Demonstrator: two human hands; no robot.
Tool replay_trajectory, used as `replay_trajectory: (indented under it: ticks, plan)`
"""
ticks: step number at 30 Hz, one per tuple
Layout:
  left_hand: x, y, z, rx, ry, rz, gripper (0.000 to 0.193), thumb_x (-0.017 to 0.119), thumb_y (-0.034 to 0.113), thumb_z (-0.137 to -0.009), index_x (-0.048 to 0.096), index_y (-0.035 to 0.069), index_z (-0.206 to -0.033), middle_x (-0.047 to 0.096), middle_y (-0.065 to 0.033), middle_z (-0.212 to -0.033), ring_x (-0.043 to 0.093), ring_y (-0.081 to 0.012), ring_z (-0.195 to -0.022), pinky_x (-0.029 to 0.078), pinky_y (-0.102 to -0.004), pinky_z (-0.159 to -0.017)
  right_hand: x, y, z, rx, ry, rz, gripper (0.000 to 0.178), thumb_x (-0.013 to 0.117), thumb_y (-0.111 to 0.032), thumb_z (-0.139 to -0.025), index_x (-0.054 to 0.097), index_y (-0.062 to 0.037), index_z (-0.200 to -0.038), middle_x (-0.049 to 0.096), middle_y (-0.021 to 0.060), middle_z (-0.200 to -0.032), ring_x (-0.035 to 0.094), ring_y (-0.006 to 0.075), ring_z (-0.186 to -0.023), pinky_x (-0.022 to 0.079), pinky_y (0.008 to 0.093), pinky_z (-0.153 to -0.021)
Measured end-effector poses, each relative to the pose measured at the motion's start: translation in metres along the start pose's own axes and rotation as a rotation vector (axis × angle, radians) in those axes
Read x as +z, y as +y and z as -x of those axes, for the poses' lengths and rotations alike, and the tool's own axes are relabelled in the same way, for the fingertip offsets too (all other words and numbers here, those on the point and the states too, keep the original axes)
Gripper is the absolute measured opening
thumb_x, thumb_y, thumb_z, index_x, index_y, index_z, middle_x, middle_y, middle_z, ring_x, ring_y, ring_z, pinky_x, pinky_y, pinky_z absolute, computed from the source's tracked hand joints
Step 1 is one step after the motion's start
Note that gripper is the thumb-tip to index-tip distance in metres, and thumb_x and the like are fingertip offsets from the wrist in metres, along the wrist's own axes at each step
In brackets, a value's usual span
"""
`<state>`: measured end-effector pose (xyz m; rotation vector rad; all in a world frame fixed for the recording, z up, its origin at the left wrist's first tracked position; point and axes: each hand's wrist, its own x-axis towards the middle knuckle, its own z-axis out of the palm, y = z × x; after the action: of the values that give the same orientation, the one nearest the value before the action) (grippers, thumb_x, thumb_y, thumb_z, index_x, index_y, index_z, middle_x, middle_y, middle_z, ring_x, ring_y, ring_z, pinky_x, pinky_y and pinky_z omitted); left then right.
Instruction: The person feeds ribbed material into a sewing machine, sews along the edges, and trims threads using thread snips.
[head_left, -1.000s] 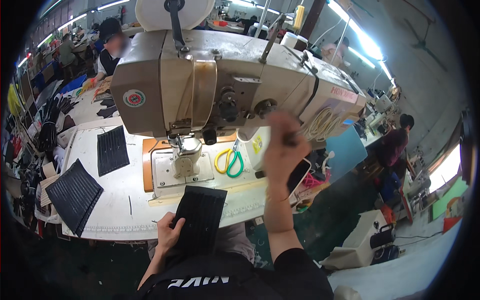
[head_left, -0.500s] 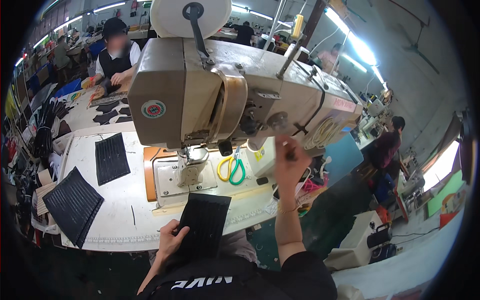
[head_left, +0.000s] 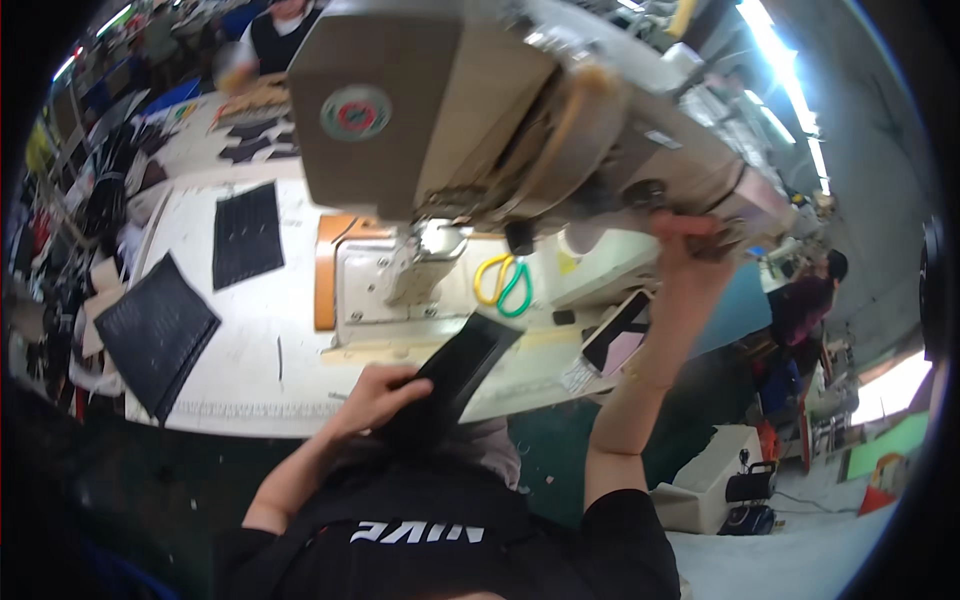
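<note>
My left hand grips a black stitched panel, thumb on top, over the near edge of the table in front of the sewing machine. The panel is tilted, its far end pointing right and away. My right hand is raised against the side of the machine's arm, beside a round knob. Its fingers are curled and blurred; what they hold, if anything, I cannot make out. Scissors with one yellow and one green handle lie right of the needle area.
Two groups of black panels, one farther back and one nearer, lie on the white table. A phone rests at the right. Across the table sits a co-worker; another person is far right.
My right hand has moved right along the machine's arm. The panel in my left hand has swung from nearly upright to slanting right. The whole view has shifted, bringing the machine closer.
</note>
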<state>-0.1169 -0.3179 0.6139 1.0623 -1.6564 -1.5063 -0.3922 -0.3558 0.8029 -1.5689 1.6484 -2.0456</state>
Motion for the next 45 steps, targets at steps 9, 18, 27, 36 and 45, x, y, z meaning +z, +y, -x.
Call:
replay_trajectory:
  ticks: [9, 18, 27, 36, 45]
  plan:
    - [-0.004, 0.029, -0.043, -0.009, 0.041, 0.537, 0.017, 0.058, 0.014, -0.083, 0.060, -0.002, -0.091, 0.060, -0.0013, -0.076, 0.053, -0.0049, -0.065, 0.044, -0.0192, -0.059, 0.026, 0.048, 0.056, -0.028, -0.040, -0.006, 0.025, 0.066, -0.023, -0.080, 0.053, -0.0020, -0.081, 0.051, -0.0014, -0.071, 0.039, 0.0057, -0.060, 0.033, 0.0196, -0.056]
    - [-0.011, 0.053, -0.063, -0.072, 0.299, 0.622, 0.015, 0.057, 0.011, -0.080, 0.057, 0.003, -0.069, 0.051, 0.0023, -0.060, 0.046, -0.0023, -0.050, 0.036, -0.0180, -0.044, 0.066, 0.111, 0.172, 0.907, -0.484, -0.970, 0.027, 0.057, -0.021, -0.084, 0.049, -0.0020, -0.101, 0.054, -0.0007, -0.073, 0.051, 0.0070, -0.054, 0.043, 0.0193, -0.051]
    - [-0.054, 0.087, -0.093, -0.238, 0.436, 0.617, 0.028, 0.048, 0.030, -0.085, 0.052, 0.007, -0.069, 0.044, 0.0000, -0.051, 0.040, -0.0061, -0.039, 0.030, -0.0188, -0.036, 0.091, 0.101, 0.100, 0.756, -0.580, -0.792, 0.017, 0.057, 0.003, -0.077, 0.058, 0.0040, -0.094, 0.061, 0.0043, -0.081, 0.058, 0.0085, -0.069, 0.046, 0.0203, -0.064]
    - [-0.056, 0.068, -0.106, -0.151, 0.489, 0.254, 0.017, 0.043, 0.008, -0.084, 0.053, 0.002, -0.071, 0.042, 0.0013, -0.055, 0.042, -0.0082, -0.045, 0.033, -0.0222, -0.037, 0.091, 0.104, 0.096, 0.640, -0.448, -0.631, 0.014, 0.066, 0.002, -0.071, 0.058, 0.0006, -0.083, 0.057, 0.0003, -0.074, 0.048, 0.0046, -0.058, 0.039, 0.0165, -0.055]
    - [-0.049, 0.030, -0.108, 0.112, 0.560, 0.221, 0.039, 0.053, 0.033, -0.088, 0.046, 0.011, -0.057, 0.028, 0.0111, -0.049, 0.021, 0.0004, -0.043, 0.014, -0.0214, -0.039, 0.032, 0.031, 0.044, -0.166, 0.253, -0.356, 0.013, 0.068, -0.003, -0.073, 0.056, -0.0034, -0.075, 0.054, -0.0012, -0.069, 0.041, 0.0015, -0.053, 0.030, 0.0149, -0.047]
